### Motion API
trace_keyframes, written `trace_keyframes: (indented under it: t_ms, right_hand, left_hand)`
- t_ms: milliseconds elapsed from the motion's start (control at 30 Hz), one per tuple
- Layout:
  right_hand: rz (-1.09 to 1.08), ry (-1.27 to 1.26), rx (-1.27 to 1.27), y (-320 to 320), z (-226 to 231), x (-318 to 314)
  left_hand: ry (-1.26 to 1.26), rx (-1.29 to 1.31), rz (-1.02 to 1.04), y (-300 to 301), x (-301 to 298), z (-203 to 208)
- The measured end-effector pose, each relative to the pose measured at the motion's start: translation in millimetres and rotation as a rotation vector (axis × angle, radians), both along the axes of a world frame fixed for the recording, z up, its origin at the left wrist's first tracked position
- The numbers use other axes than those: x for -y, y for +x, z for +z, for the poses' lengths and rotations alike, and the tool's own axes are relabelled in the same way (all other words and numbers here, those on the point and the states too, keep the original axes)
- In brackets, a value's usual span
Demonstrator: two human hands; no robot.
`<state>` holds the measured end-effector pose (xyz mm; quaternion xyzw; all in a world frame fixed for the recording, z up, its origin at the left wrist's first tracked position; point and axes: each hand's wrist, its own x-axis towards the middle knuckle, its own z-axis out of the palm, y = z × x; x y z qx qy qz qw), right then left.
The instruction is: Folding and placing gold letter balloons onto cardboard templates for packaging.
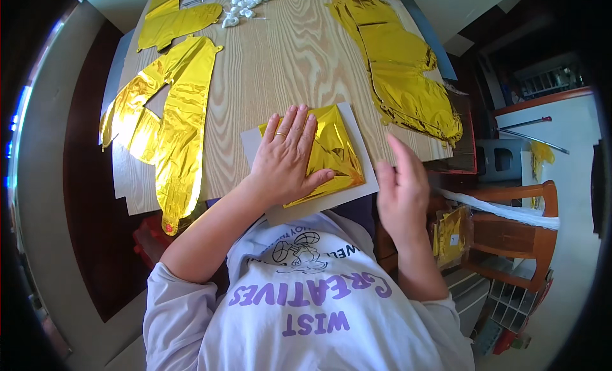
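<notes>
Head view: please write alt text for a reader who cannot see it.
A person's left grip, an open bare hand, lies flat on folded gold foil over a pale sheet; the right grip, slightly blurred, is beside the sheet's right edge. More gold foil pieces lie left and right on a wood-grain table, with small white items near its far edge.

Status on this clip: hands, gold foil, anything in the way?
Left hand palm-down on folded gold foil. Right hand off the foil, at right, nothing seen in it. Foil atop pale sheet. Only left hand covering it.
</notes>
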<state>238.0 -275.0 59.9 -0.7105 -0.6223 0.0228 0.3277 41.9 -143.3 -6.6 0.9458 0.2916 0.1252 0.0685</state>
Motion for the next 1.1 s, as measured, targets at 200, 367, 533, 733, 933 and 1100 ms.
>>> trace_keyframes:
  t_ms: [200,367,533,733,933,1100]
  right_hand:
    - [0.351,-0.181,0.302,-15.6,-57.4,-77.5]
    - [0.376,-0.329,0.353,-1.4,-61.9,-78.9]
    - [0.388,-0.311,0.347,-1.6,-63.2,-77.7]
    - [0.417,-0.234,0.365,1.8,-70.1,-79.4]
    - [0.413,-0.279,0.332,-0.8,-66.5,-79.8]
    - [0.412,-0.289,0.334,-3.6,-63.9,-78.8]
  left_hand:
    - [0.038,0.031,-0.009,-2.8,-4.8,-6.4]
    - [-0.093,0.151,-0.007,-5.7,-5.3,0.9]
    - [-0.061,0.059,0.122,-25.6,-1.5,4.1]
    - [-0.078,0.103,0.145,9.5,16.7,25.2]
    - [-0.094,0.051,0.212,-18.2,17.7,9.6]
    - [-0.044,-0.035,0.326,-54.0,31.0,9.4]
